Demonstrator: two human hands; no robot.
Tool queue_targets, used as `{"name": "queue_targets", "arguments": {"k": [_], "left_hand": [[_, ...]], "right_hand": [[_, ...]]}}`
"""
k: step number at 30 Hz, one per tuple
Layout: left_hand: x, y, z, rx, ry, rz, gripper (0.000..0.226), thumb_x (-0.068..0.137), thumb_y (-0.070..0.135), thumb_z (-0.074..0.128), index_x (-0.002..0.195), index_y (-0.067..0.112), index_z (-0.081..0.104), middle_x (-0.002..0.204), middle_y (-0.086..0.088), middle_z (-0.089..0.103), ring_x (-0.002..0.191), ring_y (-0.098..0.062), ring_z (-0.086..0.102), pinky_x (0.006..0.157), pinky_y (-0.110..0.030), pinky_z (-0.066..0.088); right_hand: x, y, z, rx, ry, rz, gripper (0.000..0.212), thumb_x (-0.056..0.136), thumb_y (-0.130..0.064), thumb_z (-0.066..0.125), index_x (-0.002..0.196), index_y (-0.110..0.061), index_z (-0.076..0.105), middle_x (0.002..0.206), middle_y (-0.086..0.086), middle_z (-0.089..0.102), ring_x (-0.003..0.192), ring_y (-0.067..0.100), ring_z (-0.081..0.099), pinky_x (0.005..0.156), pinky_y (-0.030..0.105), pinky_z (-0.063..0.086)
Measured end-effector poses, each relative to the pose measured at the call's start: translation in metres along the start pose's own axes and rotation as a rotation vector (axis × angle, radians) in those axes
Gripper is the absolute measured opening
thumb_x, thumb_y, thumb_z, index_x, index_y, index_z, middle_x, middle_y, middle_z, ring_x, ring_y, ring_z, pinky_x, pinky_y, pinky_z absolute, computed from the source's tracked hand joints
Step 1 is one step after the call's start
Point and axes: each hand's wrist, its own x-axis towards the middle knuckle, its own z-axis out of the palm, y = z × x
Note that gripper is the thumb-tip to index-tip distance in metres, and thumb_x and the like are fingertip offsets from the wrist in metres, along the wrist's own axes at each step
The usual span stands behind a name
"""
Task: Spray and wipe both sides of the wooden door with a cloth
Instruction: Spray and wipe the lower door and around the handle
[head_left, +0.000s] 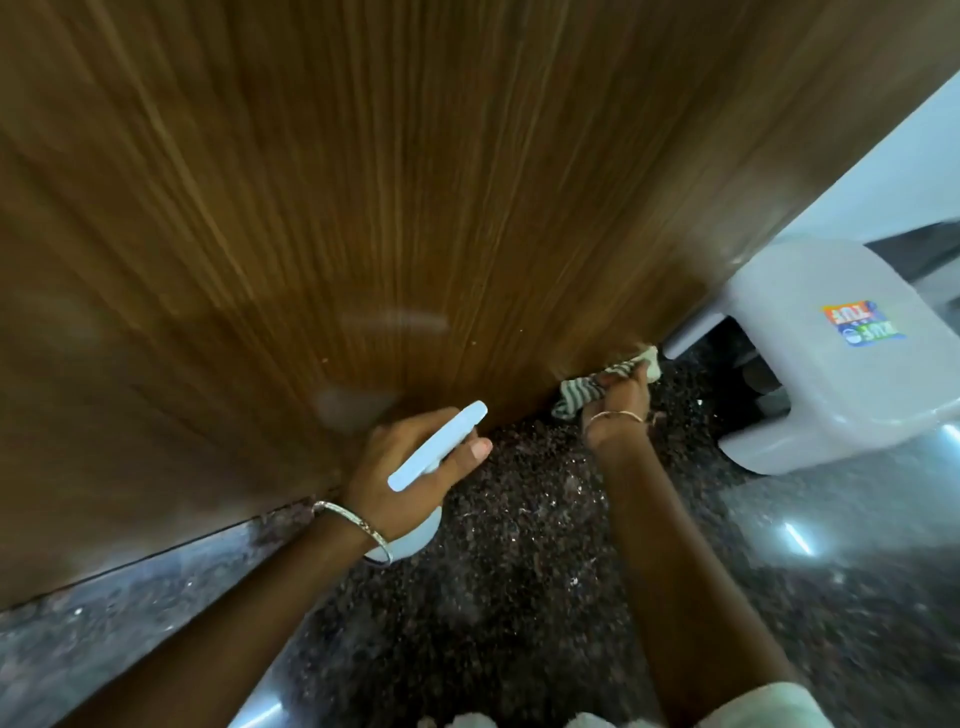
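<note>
The brown, straight-grained wooden door (363, 208) stands directly ahead of both hands, and its grain runs upward from the floor. The coming move turns on where the cloth sits against that face. The right hand (621, 397) is low at the door's bottom edge, close to its right-hand corner. Nearly all of the panel therefore lies above and to the left of it. Any further stroke would, I judge, have to travel up or leftward along the grain.

The right hand's fingers are curled around a bunched white-and-grey striped cloth (582, 389). The far end of the cloth seems to touch the foot of the door, though blur keeps the contact uncertain. A thin bangle (615, 415) circles that wrist.

The left hand (410, 467) is nearer the camera and just beside the door's lower edge. It is clamped around the neck of a white plastic spray bottle (436, 447). The thumb lies along the long, flat head, which points up and to the right towards the base of the door. The bottle's round body shows below the palm. The right hand is the one at the door, while the left keeps the sprayer off to the side.

A pale grey plastic stool (810, 322) stands on the dark speckled stone floor (519, 571), just to the right of the cloth and near the door's corner. It could crowd a rightward sweep.
</note>
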Motion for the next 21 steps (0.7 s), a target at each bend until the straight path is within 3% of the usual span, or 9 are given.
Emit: {"name": "queue_targets", "arguments": {"k": [4,7,9,13,17,19,21], "left_hand": [[-0.003,0.039,-0.001,-0.058,-0.023,-0.045,0.027,0.091,0.038,0.069,0.077,0.016,0.064,0.055,0.001,0.056,0.049,-0.007,0.053,0.054,-0.034,0.048],[-0.004,0.089,-0.007,-0.067,0.005,-0.075,0.026,0.090,0.033,0.070,0.069,0.020,0.060,0.053,0.001,0.055,0.048,-0.004,0.052,0.053,-0.026,0.045],[-0.006,0.113,-0.009,-0.050,0.038,-0.075,0.025,0.089,0.030,0.071,0.068,0.025,0.059,0.052,0.009,0.057,0.050,-0.004,0.054,0.057,-0.019,0.043],[-0.001,0.189,-0.020,-0.067,0.101,-0.088,0.020,0.088,0.033,0.071,0.071,0.024,0.064,0.052,0.001,0.058,0.050,-0.012,0.057,0.058,-0.028,0.048],[0.004,0.280,-0.041,-0.062,0.170,-0.047,0.020,0.086,0.038,0.074,0.074,0.025,0.065,0.054,0.014,0.063,0.055,-0.012,0.063,0.064,-0.024,0.053],[0.000,0.320,-0.056,-0.058,0.195,-0.003,0.033,0.086,0.056,0.071,0.077,0.025,0.066,0.056,0.014,0.063,0.056,-0.015,0.065,0.067,-0.030,0.057],[-0.008,0.362,-0.075,-0.088,0.246,-0.020,0.050,0.082,0.070,0.065,0.076,0.020,0.066,0.056,0.008,0.061,0.058,-0.020,0.065,0.070,-0.034,0.058]], "right_hand": [[-0.060,-0.040,0.021,0.059,-0.024,-0.009,0.063,0.105,0.007,0.034,0.154,-0.030,0.044,0.095,-0.006,0.056,0.072,0.011,0.050,0.052,0.018,0.051],[-0.088,-0.096,0.036,0.139,-0.068,-0.065,0.079,0.093,0.021,0.032,0.156,-0.025,0.042,0.125,0.000,0.062,0.088,0.013,0.057,0.078,0.025,0.057],[-0.098,-0.127,0.047,0.195,-0.073,-0.110,0.087,0.085,0.026,0.033,0.156,-0.023,0.043,0.146,0.006,0.056,0.095,0.016,0.059,0.090,0.031,0.054],[-0.141,-0.213,0.074,0.237,-0.175,-0.141,0.089,0.082,0.023,0.033,0.157,-0.025,0.042,0.147,0.010,0.056,0.101,0.023,0.060,0.103,0.043,0.053],[-0.210,-0.305,0.101,0.230,-0.261,-0.161,0.088,0.083,0.025,0.032,0.158,-0.021,0.040,0.127,0.005,0.061,0.088,0.015,0.057,0.075,0.024,0.056],[-0.244,-0.348,0.101,0.249,-0.346,-0.124,0.088,0.082,0.026,0.031,0.156,-0.020,0.042,0.130,0.004,0.064,0.100,0.018,0.064,0.088,0.029,0.056],[-0.280,-0.395,0.093,0.289,-0.460,-0.077,0.085,0.081,0.024,0.033,0.152,-0.021,0.047,0.149,0.014,0.055,0.130,0.033,0.057,0.114,0.046,0.044]]}}
